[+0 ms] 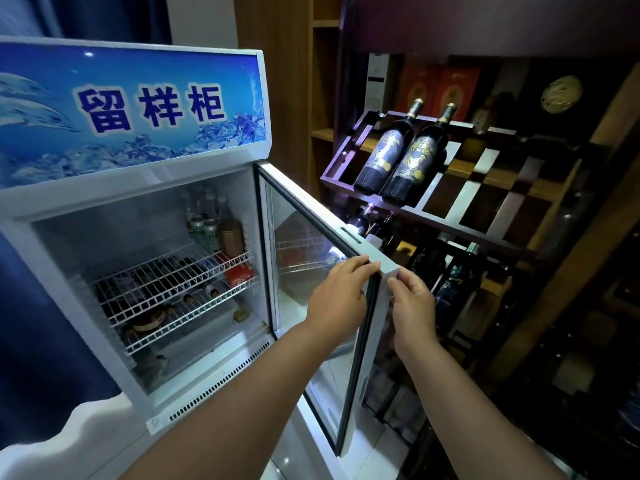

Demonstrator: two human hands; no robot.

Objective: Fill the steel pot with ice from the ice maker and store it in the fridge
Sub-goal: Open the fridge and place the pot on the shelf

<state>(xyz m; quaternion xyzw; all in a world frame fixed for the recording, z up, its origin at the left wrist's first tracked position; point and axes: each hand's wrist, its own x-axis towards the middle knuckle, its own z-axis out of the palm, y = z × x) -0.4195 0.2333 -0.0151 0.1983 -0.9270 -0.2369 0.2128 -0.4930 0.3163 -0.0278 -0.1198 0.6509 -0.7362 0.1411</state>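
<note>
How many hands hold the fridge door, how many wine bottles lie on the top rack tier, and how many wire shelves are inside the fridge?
Hands on the fridge door: 2, left hand and right hand
Wine bottles on the top rack tier: 2
Wire shelves inside the fridge: 2
Total: 6

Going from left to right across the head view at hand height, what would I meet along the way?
wire shelves inside the fridge → left hand → right hand → dark bottles on the wooden rack
</note>
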